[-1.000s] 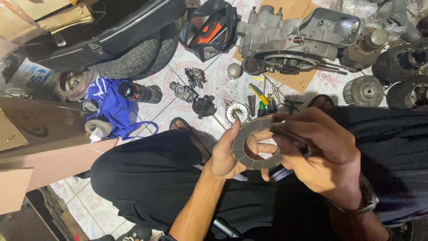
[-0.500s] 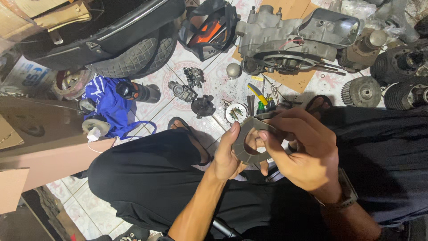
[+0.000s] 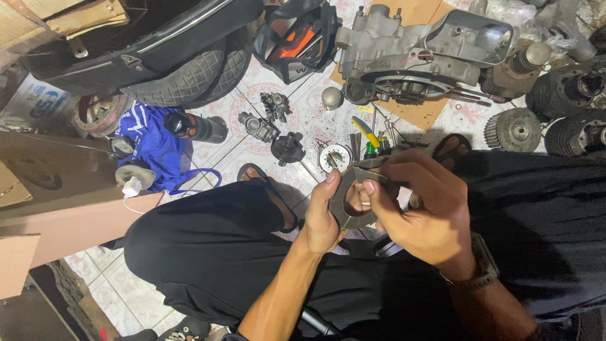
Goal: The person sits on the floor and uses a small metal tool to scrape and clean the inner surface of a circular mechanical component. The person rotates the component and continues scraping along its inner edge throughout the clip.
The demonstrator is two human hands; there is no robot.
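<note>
Ring: a flat grey metal ring (image 3: 351,201) was up off the floor, held over the person's lap between both hands, its open middle facing the camera.
Left hand: the left hand (image 3: 323,218) cupped the ring's left rim, thumb (image 3: 331,180) pressed along the edge, the fingers closed on it from behind so the plate stayed steady.
Right hand: the right hand (image 3: 421,205) pinched the ring's upper right edge, its fingers (image 3: 374,189) curled narrow over the rim; likely this kept the face turned up for a look.
Why there: held close above the black trousers (image 3: 214,246), the ring sat clear of the clutter below.
Floor ahead: small carburettor parts (image 3: 259,126), a round dark part (image 3: 288,147) and a little round toothed piece (image 3: 334,156) lay just beyond the hands on the tiled floor (image 3: 107,284).
Far edge: an engine block (image 3: 404,57) and a tyre (image 3: 183,79) closed off the top.
Left side: a blue cloth (image 3: 154,148) and a cardboard box (image 3: 57,202) crowded that flank.
Open room: free space was mostly straight above the lap; the sandals (image 3: 265,186) hemmed the near floor.
</note>
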